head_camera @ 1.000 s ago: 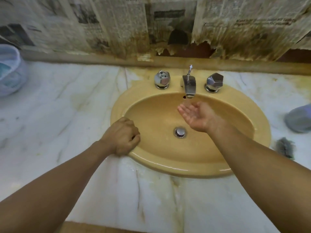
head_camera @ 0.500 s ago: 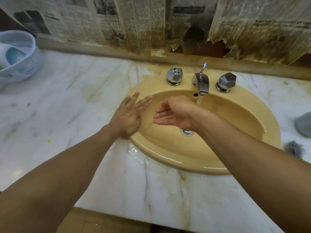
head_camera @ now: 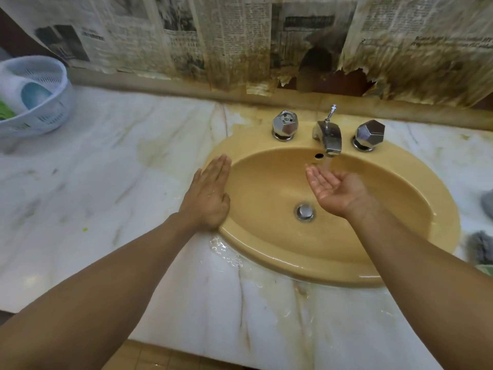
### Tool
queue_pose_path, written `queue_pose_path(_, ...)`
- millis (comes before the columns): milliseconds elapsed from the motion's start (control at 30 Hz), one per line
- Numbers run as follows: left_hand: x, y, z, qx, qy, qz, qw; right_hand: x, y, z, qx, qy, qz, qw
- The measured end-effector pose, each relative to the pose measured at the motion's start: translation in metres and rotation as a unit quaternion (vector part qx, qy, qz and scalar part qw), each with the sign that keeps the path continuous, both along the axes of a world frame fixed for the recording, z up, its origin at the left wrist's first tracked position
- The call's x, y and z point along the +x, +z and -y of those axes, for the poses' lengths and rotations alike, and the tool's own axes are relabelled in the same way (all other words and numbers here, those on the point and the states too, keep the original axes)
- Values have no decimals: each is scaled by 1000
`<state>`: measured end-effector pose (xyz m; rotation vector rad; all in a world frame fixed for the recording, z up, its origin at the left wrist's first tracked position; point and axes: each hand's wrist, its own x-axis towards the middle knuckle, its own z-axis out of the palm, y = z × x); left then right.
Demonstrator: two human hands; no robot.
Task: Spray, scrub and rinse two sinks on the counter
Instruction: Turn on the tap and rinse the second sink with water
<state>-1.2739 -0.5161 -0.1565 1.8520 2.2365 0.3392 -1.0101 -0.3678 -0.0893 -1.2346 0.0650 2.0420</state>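
The yellow sink [head_camera: 373,252] sits sunk into the marble surface [head_camera: 106,182], with water running from its faucet [head_camera: 329,137]. The left hand [head_camera: 209,194] lies flat, fingers straight, on the sink's left rim. The right hand [head_camera: 334,189] is cupped palm-up under the stream, grasping nothing.

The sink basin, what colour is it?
The sink basin is a mustard yellow, glossy and wet, seen in the head view.
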Motion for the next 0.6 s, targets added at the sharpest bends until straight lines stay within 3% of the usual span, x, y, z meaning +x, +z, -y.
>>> queue_pose_path(233,-9,13,-68,-27,-16,-71,997,-86,20,-5,61,141,-43,987)
queue_pose_path(367,-7,17,-104,-39,-12,-47,998,-123,40,-19,135,225,-3,965)
queue_pose_path(467,-7,19,-123,-40,-18,-48,998,-117,35,-15,136,218,49,965)
queue_pose_path(600,-7,24,-140,-30,-49,-56,997,-73,8,6,39,140,42,989)
